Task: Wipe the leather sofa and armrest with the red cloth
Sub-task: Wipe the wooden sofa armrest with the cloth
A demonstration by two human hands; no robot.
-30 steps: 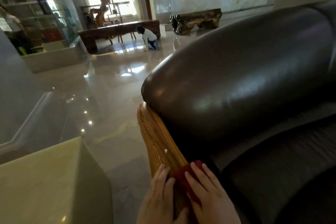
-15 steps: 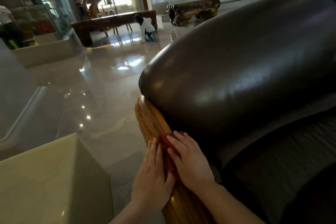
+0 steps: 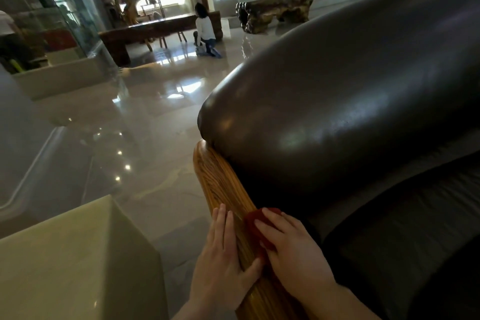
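The cloth (image 3: 255,226) lies bunched on the inner edge of the wooden rail (image 3: 223,189) that fronts the armrest (image 3: 337,101), just where the wood meets the dark leather. The right hand (image 3: 293,249) lies on top of it, fingers spread flat and pressing down rather than curled; this grip pins the cloth by palm and fingertips, not clenched around it. Most of the cloth is hidden under that hand, so how it is folded cannot be told.

The left hand (image 3: 223,260) rests open on the outer side of the rail, holding nothing, its thumb reaching across the top toward the cloth; it seems to be steadying.

To wipe well here, keep even pressure through the flat hand and run long strokes along the grain, letting the cloth's edge work into the seam beneath the leather roll. The leather bulge above and the seat cushion (image 3: 405,215) to the right likely remain to be done, so spreading the cloth wider would cover those broad curves faster.
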